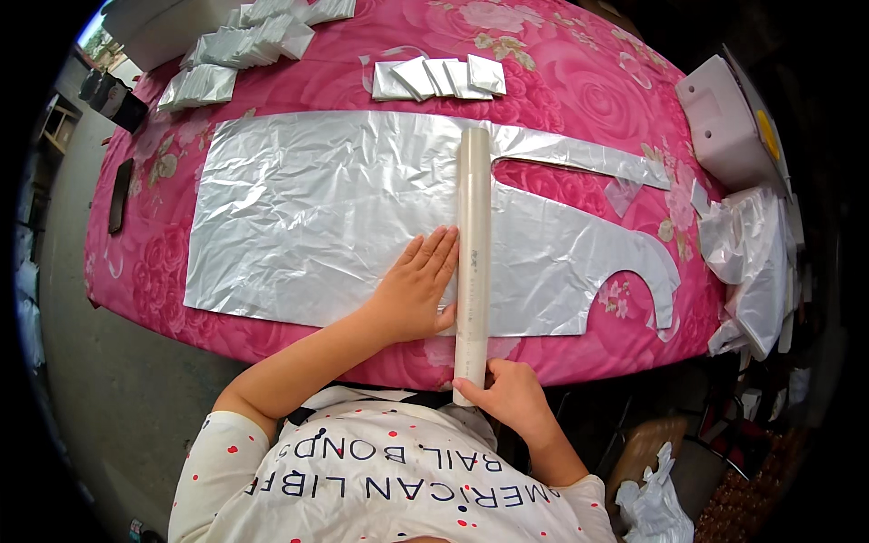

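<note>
The long pale tube (473, 235) lies across the silver sheet (308, 208) on the pink counter (579, 81), pointing from near to far. The right hand (511, 393) has its near end in its grip. The left hand (412, 291) lies flat, not holding, just left of it.

A pink floral cloth (588, 77) bears a silver sheet (380, 195), silver packets (486, 75), a dark bar (120, 196).

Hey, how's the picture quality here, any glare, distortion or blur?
Head view: bright glare streaks the creased silvery sheet; fisheye distortion bows the pink tablecloth's near edge; the corners go black; the left hand and right hand show no obvious motion blur.
</note>
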`<action>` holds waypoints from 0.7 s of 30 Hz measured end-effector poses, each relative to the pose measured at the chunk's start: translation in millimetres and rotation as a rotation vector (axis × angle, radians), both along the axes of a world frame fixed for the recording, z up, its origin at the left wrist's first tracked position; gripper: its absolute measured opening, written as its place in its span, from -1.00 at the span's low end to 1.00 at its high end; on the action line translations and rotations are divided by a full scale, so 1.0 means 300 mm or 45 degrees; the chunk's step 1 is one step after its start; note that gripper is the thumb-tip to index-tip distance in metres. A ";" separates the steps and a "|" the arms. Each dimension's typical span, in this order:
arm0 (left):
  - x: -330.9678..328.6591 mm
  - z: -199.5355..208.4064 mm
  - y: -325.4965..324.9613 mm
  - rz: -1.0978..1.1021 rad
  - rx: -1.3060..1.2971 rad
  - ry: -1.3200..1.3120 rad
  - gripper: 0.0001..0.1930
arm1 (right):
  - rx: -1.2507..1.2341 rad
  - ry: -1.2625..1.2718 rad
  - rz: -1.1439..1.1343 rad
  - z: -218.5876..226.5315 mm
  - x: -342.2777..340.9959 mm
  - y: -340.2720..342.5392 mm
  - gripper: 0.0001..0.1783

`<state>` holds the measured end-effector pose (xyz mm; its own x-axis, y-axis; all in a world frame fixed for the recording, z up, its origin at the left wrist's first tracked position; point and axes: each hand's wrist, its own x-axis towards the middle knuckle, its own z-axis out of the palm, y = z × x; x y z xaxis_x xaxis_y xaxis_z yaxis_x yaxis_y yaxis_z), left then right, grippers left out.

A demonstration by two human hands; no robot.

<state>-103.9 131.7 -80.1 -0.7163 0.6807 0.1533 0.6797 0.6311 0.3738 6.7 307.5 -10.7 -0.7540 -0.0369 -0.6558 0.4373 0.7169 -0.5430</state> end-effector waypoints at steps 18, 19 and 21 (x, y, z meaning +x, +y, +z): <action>-0.001 0.030 -0.003 -0.007 -0.068 0.016 -0.09 | -1.803 0.219 -1.218 -0.214 -0.813 0.093 -0.61; 0.001 0.031 -0.006 -0.005 -0.058 0.010 -0.09 | -1.934 0.238 -1.328 -0.209 -0.832 0.136 -0.65; -0.001 0.034 0.001 -0.016 -0.035 0.011 -0.09 | -2.163 0.515 -1.304 -0.230 -0.886 0.303 -0.65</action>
<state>-104.2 132.1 -69.9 -0.7061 0.6939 0.1408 0.6911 0.6321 0.3504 -259.0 398.4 -79.8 -0.9593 0.1393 -0.2456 -0.0246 -0.9079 -0.4186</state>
